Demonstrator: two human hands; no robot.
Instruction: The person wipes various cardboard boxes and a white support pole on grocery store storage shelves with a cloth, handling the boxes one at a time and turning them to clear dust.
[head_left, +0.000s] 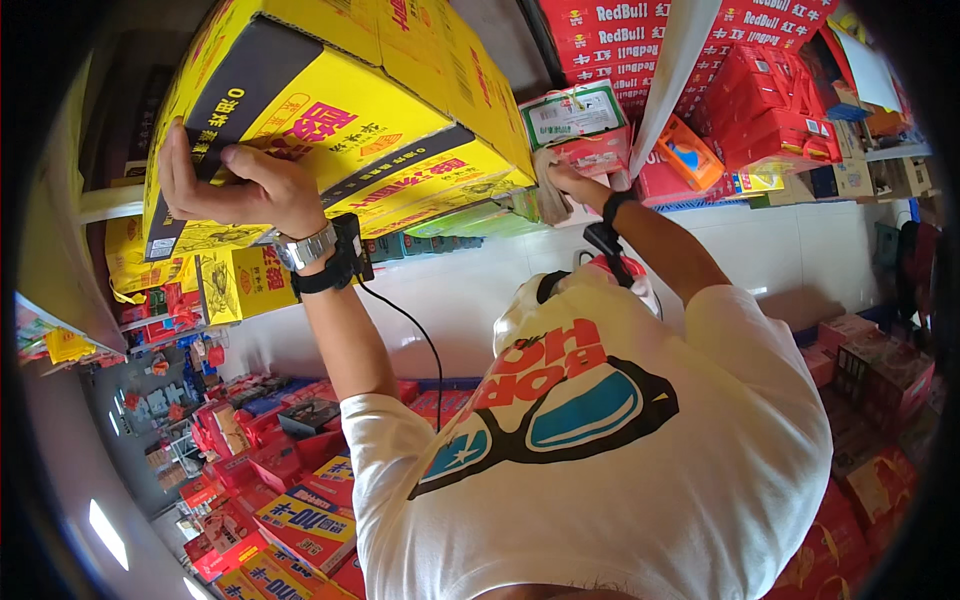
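Observation:
My left hand (240, 180), with a metal watch at the wrist, presses against the printed face of a large yellow cardboard carton (382, 127). Its thumb and fingers are spread near the carton's left edge, on the dark band, and do not wrap round it. The carton appears tilted. To the right of the carton, my right hand (568, 180) reaches in with a greyish-beige cloth (551, 196) in its fingers; part of the grip is hidden. Close behind this hand is a red box with a green-and-white top (576, 120).
A pale shelf post (675, 82) stands right of my right hand, with red drink cartons (615, 37) behind it. An orange package (690, 154) lies beside the post. Smaller yellow cartons (247, 279) sit below the large one. Stacked gift boxes (307, 525) occupy the lower left.

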